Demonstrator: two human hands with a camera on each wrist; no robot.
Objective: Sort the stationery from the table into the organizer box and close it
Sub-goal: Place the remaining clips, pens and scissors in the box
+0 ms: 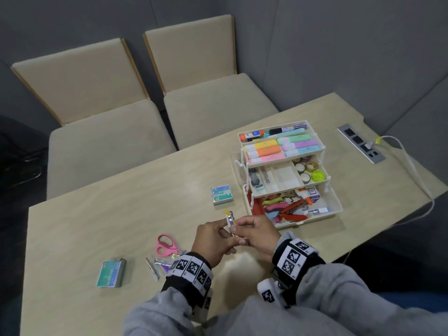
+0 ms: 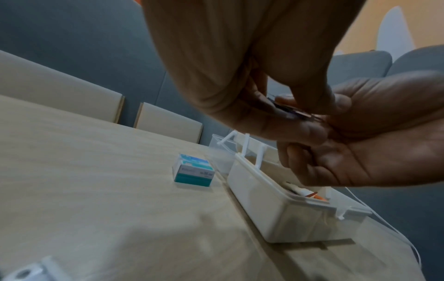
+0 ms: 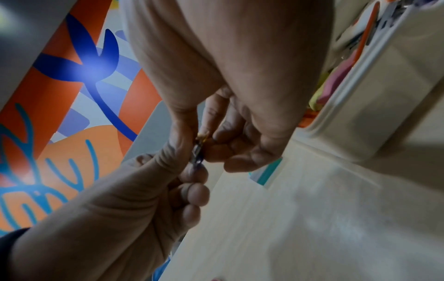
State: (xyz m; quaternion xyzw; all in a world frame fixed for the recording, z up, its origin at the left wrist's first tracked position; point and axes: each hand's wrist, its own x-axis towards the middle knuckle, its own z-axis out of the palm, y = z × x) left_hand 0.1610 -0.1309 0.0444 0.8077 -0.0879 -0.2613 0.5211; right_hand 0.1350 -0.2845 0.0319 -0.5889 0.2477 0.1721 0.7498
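Observation:
Above the table's front middle, my left hand and right hand meet and together pinch a small clear packet of coloured clips. The packet shows between the fingertips in the left wrist view, and again as the packet in the right wrist view. The white organizer box stands open just right of my hands, its tiers fanned out with highlighters, tape rolls and tools inside. On the table lie pink scissors, another clip bag and two teal staple boxes.
Two beige chairs stand behind the wooden table. A power outlet strip with a white cable sits at the far right. The near staple box lies left of the organizer wall.

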